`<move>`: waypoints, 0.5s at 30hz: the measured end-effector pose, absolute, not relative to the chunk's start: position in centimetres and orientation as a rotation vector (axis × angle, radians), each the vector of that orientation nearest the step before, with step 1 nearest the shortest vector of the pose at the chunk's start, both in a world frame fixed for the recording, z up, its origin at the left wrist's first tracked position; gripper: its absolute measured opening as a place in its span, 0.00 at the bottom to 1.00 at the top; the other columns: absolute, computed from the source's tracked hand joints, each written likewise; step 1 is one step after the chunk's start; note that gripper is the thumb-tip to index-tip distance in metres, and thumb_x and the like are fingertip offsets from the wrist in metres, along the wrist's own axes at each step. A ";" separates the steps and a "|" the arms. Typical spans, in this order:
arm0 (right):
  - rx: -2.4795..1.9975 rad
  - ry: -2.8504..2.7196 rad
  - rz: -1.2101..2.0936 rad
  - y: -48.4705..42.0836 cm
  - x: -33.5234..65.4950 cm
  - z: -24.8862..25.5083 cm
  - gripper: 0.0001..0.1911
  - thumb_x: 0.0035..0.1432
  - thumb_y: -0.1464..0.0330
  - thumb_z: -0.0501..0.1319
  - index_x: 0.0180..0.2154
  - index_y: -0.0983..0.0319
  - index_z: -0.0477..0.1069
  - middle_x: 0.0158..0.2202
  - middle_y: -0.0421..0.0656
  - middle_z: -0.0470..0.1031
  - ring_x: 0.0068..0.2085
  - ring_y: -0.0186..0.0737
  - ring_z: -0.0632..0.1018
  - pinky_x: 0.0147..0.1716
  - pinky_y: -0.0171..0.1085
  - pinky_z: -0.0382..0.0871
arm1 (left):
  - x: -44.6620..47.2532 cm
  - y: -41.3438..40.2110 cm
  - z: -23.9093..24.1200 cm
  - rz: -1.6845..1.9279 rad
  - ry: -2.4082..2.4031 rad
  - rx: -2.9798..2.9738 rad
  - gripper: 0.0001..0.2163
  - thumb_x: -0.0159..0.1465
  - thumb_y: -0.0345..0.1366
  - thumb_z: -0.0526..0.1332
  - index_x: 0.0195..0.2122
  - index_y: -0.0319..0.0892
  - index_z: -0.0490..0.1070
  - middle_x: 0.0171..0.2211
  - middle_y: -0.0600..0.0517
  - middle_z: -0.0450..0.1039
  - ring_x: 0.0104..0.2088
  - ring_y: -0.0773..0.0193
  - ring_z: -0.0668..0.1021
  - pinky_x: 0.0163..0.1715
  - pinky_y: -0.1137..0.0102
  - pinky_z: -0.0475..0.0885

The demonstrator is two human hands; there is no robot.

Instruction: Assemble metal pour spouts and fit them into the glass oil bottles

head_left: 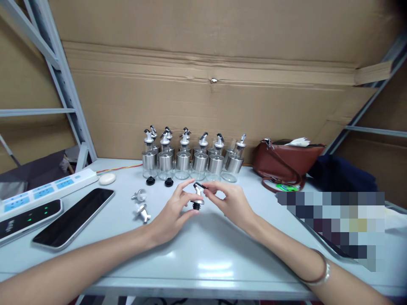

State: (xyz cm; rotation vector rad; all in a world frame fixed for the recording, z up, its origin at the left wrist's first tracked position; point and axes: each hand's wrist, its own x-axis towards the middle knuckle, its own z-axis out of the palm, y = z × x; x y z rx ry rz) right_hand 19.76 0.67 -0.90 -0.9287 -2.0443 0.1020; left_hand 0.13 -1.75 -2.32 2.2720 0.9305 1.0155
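Above the middle of the table, my left hand [177, 210] grips a silver pour spout [199, 202] with a black ribbed stopper at its base. The fingers and thumb of my right hand [229, 201] pinch the black flip lever [199, 185] at the top of that spout. To the left of my left hand lie two loose silver spout parts [143, 213]. Behind them rest two black stoppers [168, 182]. Glass-and-steel oil bottles [183, 161] stand in rows at the back, most of them topped with similar spouts.
A white power strip [47, 191], a black device [30, 220], a phone [74, 217] and a white oval object [107, 178] lie at left. A brown handbag [286, 159] and dark cloth [343, 173] are at back right, with a pixelated object nearer. Cardboard [190, 101] walls the back.
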 end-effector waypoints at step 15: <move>-0.893 -2.034 0.366 0.1 19.5 -0.1 0.09 0.57 0.67 0.57 0.36 0.63 0.74 0.28 0.43 0.78 0.30 0.37 0.78 0.33 0.35 0.72 | -0.1 -1.7 -3.3 1.046 0.972 2.295 0.12 0.66 0.35 0.52 0.51 0.45 0.62 0.59 0.43 0.55 0.62 0.54 0.59 0.60 0.54 0.57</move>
